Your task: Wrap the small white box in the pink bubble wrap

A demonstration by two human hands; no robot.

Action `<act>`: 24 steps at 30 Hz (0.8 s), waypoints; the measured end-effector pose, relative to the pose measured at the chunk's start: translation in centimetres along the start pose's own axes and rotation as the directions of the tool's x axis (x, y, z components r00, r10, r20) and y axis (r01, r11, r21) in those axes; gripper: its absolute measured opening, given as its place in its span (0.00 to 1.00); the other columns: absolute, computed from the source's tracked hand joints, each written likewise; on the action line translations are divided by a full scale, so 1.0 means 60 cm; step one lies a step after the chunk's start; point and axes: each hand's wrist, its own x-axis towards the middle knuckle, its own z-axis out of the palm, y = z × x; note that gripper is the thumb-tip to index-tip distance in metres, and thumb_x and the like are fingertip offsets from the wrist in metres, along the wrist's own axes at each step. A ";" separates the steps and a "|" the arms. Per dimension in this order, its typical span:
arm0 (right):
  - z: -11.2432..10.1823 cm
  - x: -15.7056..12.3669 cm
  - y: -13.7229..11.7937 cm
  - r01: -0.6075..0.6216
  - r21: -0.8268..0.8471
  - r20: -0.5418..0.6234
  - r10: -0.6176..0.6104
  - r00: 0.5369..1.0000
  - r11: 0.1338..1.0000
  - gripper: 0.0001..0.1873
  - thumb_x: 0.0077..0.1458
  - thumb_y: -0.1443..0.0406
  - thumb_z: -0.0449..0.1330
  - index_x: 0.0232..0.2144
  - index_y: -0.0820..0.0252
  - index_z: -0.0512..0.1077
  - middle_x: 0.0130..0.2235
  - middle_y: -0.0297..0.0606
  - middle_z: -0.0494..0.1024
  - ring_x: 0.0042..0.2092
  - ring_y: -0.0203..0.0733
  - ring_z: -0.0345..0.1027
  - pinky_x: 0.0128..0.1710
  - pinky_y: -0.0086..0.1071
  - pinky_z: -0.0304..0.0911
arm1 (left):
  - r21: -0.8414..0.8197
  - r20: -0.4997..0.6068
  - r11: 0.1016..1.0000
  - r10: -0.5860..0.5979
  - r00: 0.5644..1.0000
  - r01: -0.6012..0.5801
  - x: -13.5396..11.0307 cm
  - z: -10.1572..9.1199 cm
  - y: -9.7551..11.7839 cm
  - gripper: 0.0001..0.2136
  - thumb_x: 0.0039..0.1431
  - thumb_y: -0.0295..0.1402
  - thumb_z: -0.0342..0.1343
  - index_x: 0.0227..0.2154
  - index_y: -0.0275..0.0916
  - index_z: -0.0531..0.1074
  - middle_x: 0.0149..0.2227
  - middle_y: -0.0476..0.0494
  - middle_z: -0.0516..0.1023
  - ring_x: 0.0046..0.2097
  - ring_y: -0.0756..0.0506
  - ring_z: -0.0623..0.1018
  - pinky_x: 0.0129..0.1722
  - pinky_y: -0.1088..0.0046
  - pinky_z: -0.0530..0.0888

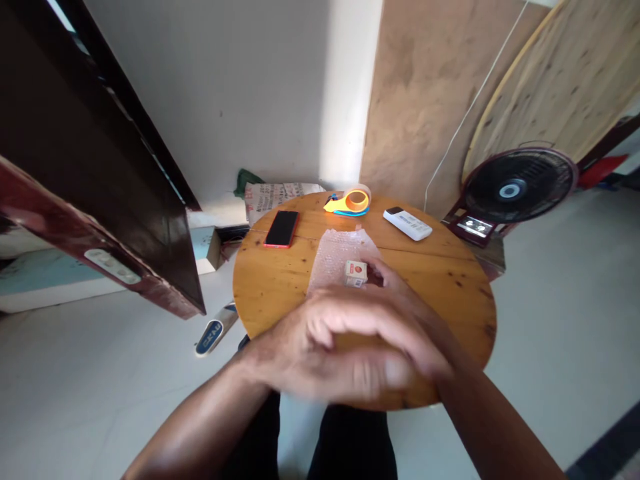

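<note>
A small cream-coloured box (356,271) with red print and a barcode is on a sheet of bubble wrap (334,257) lying on the round wooden table. My right hand (387,277) is at the right side of the box, its fingers bent against it; part of this hand is hidden. Closer to the camera, my left hand (350,347) reaches across over my right wrist, slightly blurred. Its thumb stands apart from the fingers, with nothing seen between them.
On the wooden table (450,293) are a red-edged phone (281,229), an orange and blue tape dispenser (350,201) and a white power bank (407,223). A black fan (515,187) stands at the right. A dark door (100,167) is on the left.
</note>
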 end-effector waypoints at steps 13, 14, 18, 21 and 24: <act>-0.013 0.000 0.004 -0.067 0.102 0.049 0.062 0.997 0.992 0.32 0.46 0.65 0.63 0.55 0.54 0.63 0.56 0.40 0.70 0.56 0.48 0.64 0.58 0.44 0.58 | 0.250 0.008 0.962 0.111 0.994 -0.109 0.061 0.030 -0.043 0.04 0.54 0.26 0.53 0.31 0.39 0.72 0.38 0.44 0.75 0.46 0.43 0.71 0.58 0.55 0.57; -0.014 -0.001 0.001 -0.070 0.099 0.049 0.065 0.997 0.993 0.31 0.47 0.64 0.63 0.55 0.54 0.63 0.56 0.40 0.70 0.57 0.47 0.64 0.58 0.44 0.57 | 0.248 0.000 0.961 0.128 0.992 -0.124 0.064 0.032 -0.042 0.04 0.55 0.26 0.52 0.30 0.39 0.71 0.37 0.44 0.76 0.45 0.44 0.72 0.58 0.56 0.57; -0.018 -0.008 -0.017 -0.093 0.109 0.021 0.091 0.996 0.990 0.26 0.53 0.57 0.61 0.54 0.51 0.65 0.56 0.38 0.70 0.58 0.47 0.63 0.59 0.44 0.56 | 0.192 -0.105 0.980 0.066 0.992 -0.044 0.077 0.027 -0.046 0.07 0.56 0.25 0.49 0.29 0.38 0.72 0.32 0.44 0.76 0.39 0.45 0.74 0.52 0.62 0.64; -0.029 -0.014 -0.035 -0.091 0.181 0.014 0.090 0.996 0.979 0.24 0.55 0.52 0.57 0.53 0.51 0.66 0.57 0.38 0.69 0.58 0.48 0.62 0.58 0.44 0.57 | 0.091 -0.170 0.991 -0.080 0.982 0.096 0.094 0.023 -0.054 0.07 0.55 0.26 0.49 0.29 0.37 0.73 0.28 0.44 0.76 0.34 0.46 0.74 0.41 0.69 0.68; -0.040 -0.018 -0.046 -0.053 0.200 0.051 0.043 0.998 0.978 0.28 0.52 0.50 0.60 0.53 0.52 0.66 0.57 0.39 0.69 0.58 0.49 0.62 0.58 0.43 0.57 | -0.015 -0.169 0.964 -0.264 0.950 0.265 0.121 0.025 -0.063 0.08 0.55 0.28 0.49 0.30 0.38 0.75 0.23 0.47 0.75 0.27 0.49 0.72 0.31 0.74 0.65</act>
